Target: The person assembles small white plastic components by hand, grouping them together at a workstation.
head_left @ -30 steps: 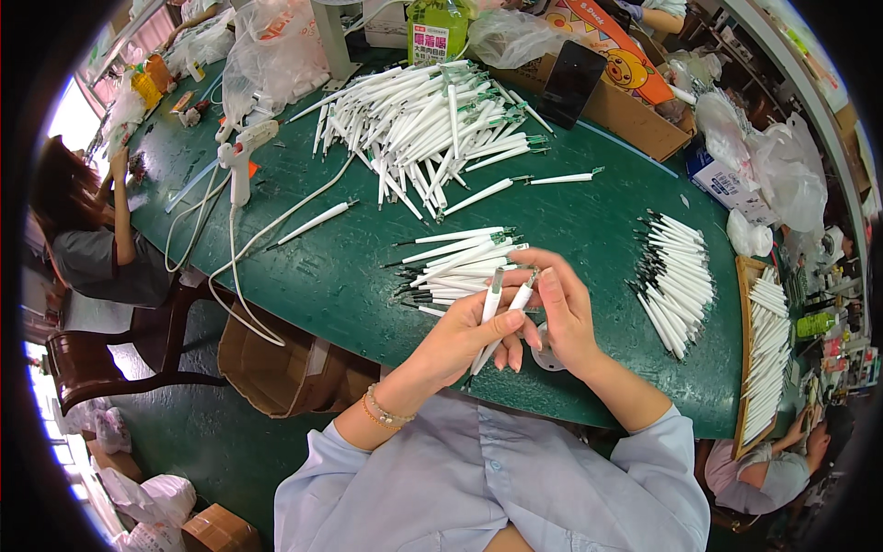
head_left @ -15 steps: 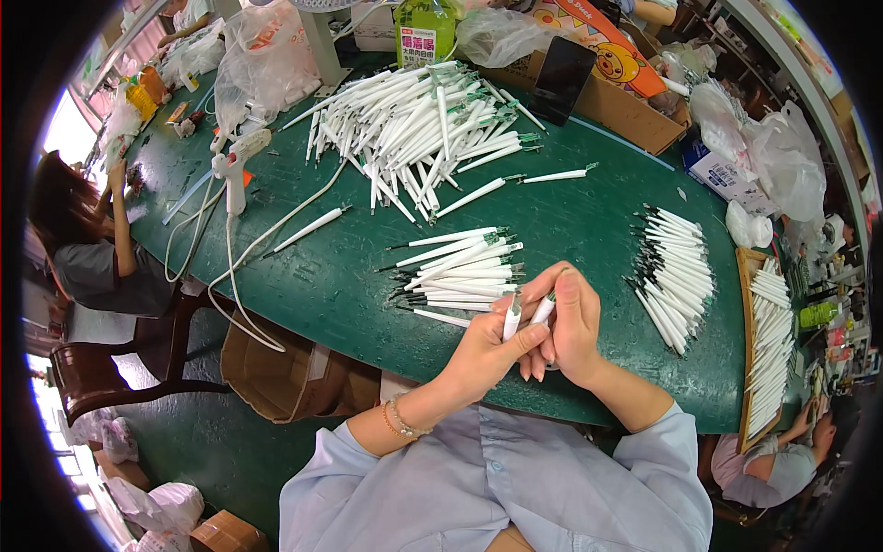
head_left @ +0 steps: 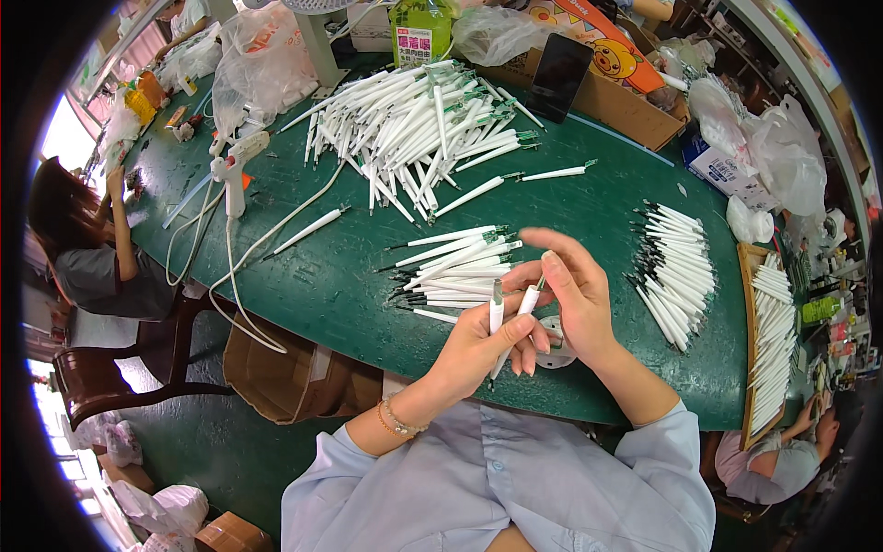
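My left hand (head_left: 480,342) is closed round two slim white pen-like sticks, one upright (head_left: 497,313) and one slanting (head_left: 528,302). Its thumb presses across the slanting stick, whose dark tip points down toward me. My right hand (head_left: 581,299) is beside it with index finger and thumb spread apart. The slanting stick's clear end lies close to that thumb; whether they touch, I cannot tell. Just beyond both hands lies a small pile of similar sticks (head_left: 460,267) with black tips to the left. Part of a white round object (head_left: 556,350) shows beneath my right hand.
A big heap of white sticks (head_left: 414,129) covers the far middle of the green table (head_left: 359,276). Another pile (head_left: 676,276) and a stick-filled wooden tray (head_left: 747,368) are at right. A corded glue gun (head_left: 236,175) stands left. A dark phone (head_left: 561,78) leans against a carton.
My right hand has opened, its index finger lifting and stretching away from the thumb. Both sticks have shifted slightly left with my left hand, and the white round object has come into sight.
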### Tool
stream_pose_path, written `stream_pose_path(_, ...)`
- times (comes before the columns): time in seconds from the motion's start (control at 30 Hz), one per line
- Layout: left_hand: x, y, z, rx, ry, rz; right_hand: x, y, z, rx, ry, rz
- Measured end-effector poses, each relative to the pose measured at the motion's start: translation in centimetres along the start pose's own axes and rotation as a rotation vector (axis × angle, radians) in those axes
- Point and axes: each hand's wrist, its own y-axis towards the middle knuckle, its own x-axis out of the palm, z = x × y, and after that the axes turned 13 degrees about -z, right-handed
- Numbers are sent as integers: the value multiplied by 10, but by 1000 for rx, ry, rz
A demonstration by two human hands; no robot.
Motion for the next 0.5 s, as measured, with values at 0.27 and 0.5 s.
stream_pose_path(0.27,1,0,0,-16,-32,-24,-2,-1,1,36,-34,-39)
stream_pose_path(0.5,-3,-1,-3,-11,-63,-34,-3,-1,2,58,-31,-29)
